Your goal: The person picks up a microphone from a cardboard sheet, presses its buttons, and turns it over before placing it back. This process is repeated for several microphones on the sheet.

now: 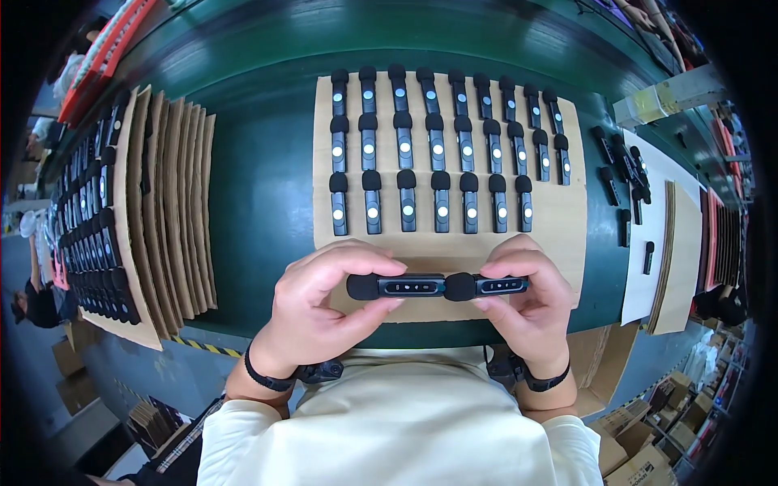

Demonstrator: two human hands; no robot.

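The broad dark-green table [263, 162] is carrying a flat tan cardboard sheet [559, 235], on which three rows of black, foam-tipped, stick-shaped microphones [436, 138] are lying. Over the sheet's near part, your left hand [320, 300] is pinching one slim black plastic microphone [413, 286]; your right hand [535, 300] is pinching a matching black microphone [504, 285], end to end. You are apparently checking their control faces; the next move is probably calling for light, level grips.

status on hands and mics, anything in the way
Left hand pinching one black microphone, right hand another microphone, end to end. More microphones on cardboard ahead. Nothing seen blocking.
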